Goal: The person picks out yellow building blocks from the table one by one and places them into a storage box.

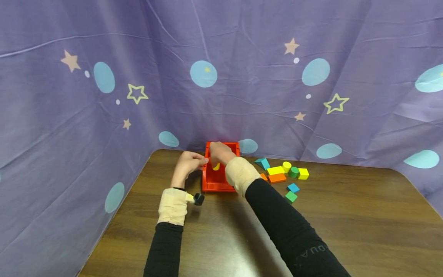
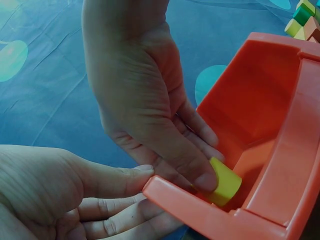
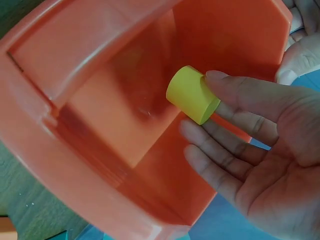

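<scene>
A red plastic box (image 1: 218,187) stands at the back of the table against the curtain. My right hand (image 1: 221,153) reaches into it, pinching a yellow cylinder block (image 3: 192,95) between thumb and fingers. In the right wrist view the block is tilted above the box floor, the other fingers spread below it. The left hand (image 1: 187,167) is at the box's left side; its thumb and fingers grip the rim (image 2: 175,197), thumb on top. From the head view, most of the yellow block is hidden behind the right hand.
Right of the box lie several toy blocks: a blue triangle (image 1: 263,163), a yellow bar (image 1: 275,171), an orange block (image 1: 277,178), a green cylinder (image 1: 293,172) and a yellow cube (image 1: 303,174). Closer in are a blue block (image 1: 293,187) and a green block (image 1: 291,197). A purple curtain (image 1: 242,77) borders the table.
</scene>
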Available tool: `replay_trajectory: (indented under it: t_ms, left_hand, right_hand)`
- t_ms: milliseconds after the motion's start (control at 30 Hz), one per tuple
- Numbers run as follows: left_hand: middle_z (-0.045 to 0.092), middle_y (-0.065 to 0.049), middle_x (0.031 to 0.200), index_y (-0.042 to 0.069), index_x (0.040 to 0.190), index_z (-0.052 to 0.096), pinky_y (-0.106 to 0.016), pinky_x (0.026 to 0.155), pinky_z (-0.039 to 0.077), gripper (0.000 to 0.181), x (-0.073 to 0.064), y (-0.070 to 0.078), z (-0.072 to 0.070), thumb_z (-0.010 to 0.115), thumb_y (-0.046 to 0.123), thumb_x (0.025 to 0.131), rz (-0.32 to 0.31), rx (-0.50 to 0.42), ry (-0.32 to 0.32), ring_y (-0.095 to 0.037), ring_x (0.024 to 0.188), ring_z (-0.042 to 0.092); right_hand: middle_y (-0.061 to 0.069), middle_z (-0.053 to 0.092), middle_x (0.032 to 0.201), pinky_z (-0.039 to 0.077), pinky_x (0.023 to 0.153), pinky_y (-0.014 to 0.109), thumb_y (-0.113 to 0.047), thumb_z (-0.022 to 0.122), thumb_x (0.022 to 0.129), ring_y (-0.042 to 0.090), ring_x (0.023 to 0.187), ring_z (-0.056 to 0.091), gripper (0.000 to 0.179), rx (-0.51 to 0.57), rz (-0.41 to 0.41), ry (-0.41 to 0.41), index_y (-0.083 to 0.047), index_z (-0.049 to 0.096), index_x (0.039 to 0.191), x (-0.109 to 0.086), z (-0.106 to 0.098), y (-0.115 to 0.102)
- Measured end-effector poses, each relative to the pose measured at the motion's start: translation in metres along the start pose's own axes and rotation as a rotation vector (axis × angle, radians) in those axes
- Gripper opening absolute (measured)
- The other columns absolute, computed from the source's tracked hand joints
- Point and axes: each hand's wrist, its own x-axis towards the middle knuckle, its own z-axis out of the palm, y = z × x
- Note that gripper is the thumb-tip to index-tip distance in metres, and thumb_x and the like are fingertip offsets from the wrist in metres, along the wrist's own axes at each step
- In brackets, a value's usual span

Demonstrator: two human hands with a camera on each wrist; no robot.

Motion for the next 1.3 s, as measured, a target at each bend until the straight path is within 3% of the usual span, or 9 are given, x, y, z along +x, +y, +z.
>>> replay_trajectory:
  t_ms: [467, 667, 900, 1300]
  left_hand:
    - [0.069, -0.007, 0.085, -0.013, 0.109, 0.072, -0.048, 0.089, 0.062, 0.026, 0.0, 0.0, 0.001, 0.073, 0.008, 0.093, -0.015, -0.013, -0.004, -0.007, 0.061, 0.066]
    - [0.069, -0.007, 0.084, -0.013, 0.108, 0.072, -0.048, 0.088, 0.062, 0.026, -0.001, 0.001, 0.001, 0.073, 0.007, 0.092, -0.012, -0.025, -0.001, -0.007, 0.06, 0.065]
    - [0.071, -0.008, 0.088, -0.012, 0.108, 0.073, -0.044, 0.085, 0.063, 0.026, 0.0, 0.0, 0.001, 0.073, 0.009, 0.092, -0.007, -0.003, -0.001, -0.008, 0.061, 0.066]
    - [0.071, -0.011, 0.093, -0.011, 0.11, 0.073, -0.046, 0.089, 0.062, 0.027, 0.001, 0.001, 0.0, 0.073, 0.01, 0.093, -0.016, 0.003, -0.01, -0.009, 0.063, 0.067]
  right_hand:
    - [0.007, 0.071, 0.103, 0.054, 0.066, 0.031, -0.009, 0.09, 0.077, 0.018, 0.08, 0.055, 0.035, 0.003, -0.003, -0.014, -0.005, 0.071, 0.106, 0.001, 0.007, 0.002]
    - [0.006, 0.07, 0.103, 0.056, 0.069, 0.031, -0.01, 0.09, 0.076, 0.018, 0.082, 0.055, 0.035, -0.029, 0.028, -0.024, -0.007, 0.07, 0.105, 0.009, 0.011, 0.004]
    - [0.006, 0.066, 0.097, 0.051, 0.064, 0.03, -0.008, 0.089, 0.076, 0.018, 0.079, 0.051, 0.033, -0.027, 0.0, -0.014, -0.005, 0.069, 0.101, 0.005, 0.013, 0.005]
    - [0.006, 0.069, 0.102, 0.055, 0.065, 0.03, -0.009, 0.089, 0.076, 0.018, 0.079, 0.055, 0.035, -0.035, 0.012, -0.032, -0.008, 0.068, 0.105, 0.009, 0.015, 0.002]
